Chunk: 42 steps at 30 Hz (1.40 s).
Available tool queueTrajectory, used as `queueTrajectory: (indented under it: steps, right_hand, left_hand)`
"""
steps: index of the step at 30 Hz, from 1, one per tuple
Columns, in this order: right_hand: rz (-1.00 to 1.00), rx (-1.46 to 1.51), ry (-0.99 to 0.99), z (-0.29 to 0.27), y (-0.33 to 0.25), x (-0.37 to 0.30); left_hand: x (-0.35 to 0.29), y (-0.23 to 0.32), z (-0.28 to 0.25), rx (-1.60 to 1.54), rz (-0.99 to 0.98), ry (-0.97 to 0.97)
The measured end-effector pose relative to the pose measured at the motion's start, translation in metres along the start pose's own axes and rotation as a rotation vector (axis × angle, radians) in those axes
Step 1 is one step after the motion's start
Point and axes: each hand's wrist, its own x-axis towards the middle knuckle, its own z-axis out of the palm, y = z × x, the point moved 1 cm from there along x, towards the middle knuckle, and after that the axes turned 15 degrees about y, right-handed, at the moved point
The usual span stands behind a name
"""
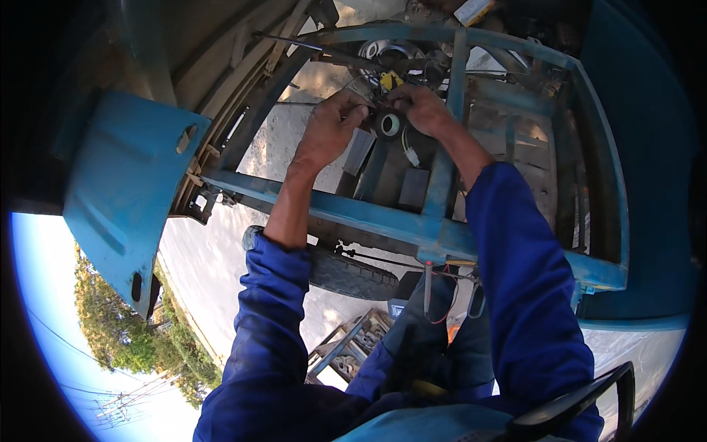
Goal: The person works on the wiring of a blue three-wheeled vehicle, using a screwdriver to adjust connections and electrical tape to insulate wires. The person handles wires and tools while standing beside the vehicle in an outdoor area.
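Observation:
Both my hands are raised over the blue metal frame (353, 214), their fingertips close together among thin wires. My left hand (335, 129) is closed in a pinch on what looks like a thin dark wire. My right hand (423, 110) is also closed, fingers bent toward the left, and what lies in its grip is hidden. Just below the fingertips is a roll of black tape (389, 125) with a pale core; whether it hangs or rests cannot be told. A yellow part (390, 79) lies beyond them. A white connector (412, 157) dangles on pale wires beneath my right hand.
Frame bars cross under both forearms. A blue door panel (132, 199) sticks out at left. Below the frame is a tyre (353, 276). Red-handled pliers or a similar tool (428, 283) hangs at the front bar. A mirror (582, 401) stands at lower right.

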Motion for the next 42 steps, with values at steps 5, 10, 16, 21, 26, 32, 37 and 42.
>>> queueTrajectory:
  steps: [5,10,16,21,26,32,37,42]
  right_hand:
    - [-0.020,0.018,0.014,-0.020,-0.030,-0.011]
    - [-0.215,-0.217,-0.046,-0.020,-0.045,-0.020]
    - [-0.314,-0.300,0.052,-0.021,-0.043,-0.009]
    - [-0.325,-0.417,0.081,-0.035,-0.052,-0.010]
    - [-0.267,-0.507,-0.016,-0.039,-0.067,-0.016]
    - [-0.237,-0.527,-0.069,-0.039,-0.076,-0.019]
    - [-0.242,-0.569,-0.054,-0.036,-0.073,-0.019]
    - [-0.282,-0.579,-0.024,-0.036,-0.069,-0.018]
  left_hand:
    - [0.009,-0.010,0.018,-0.004,-0.091,0.044]
    - [0.020,-0.014,0.029,-0.268,-0.216,0.085]
    - [0.036,-0.026,0.028,-0.260,-0.285,0.130]
    - [0.045,-0.049,0.031,-0.039,-0.191,0.147]
    - [0.044,-0.069,0.036,0.047,-0.244,0.089]
    - [0.044,-0.077,0.040,0.183,-0.233,0.124]
    - [0.048,-0.087,0.041,0.156,-0.225,0.127]
    - [0.045,-0.085,0.048,0.314,-0.051,0.299]
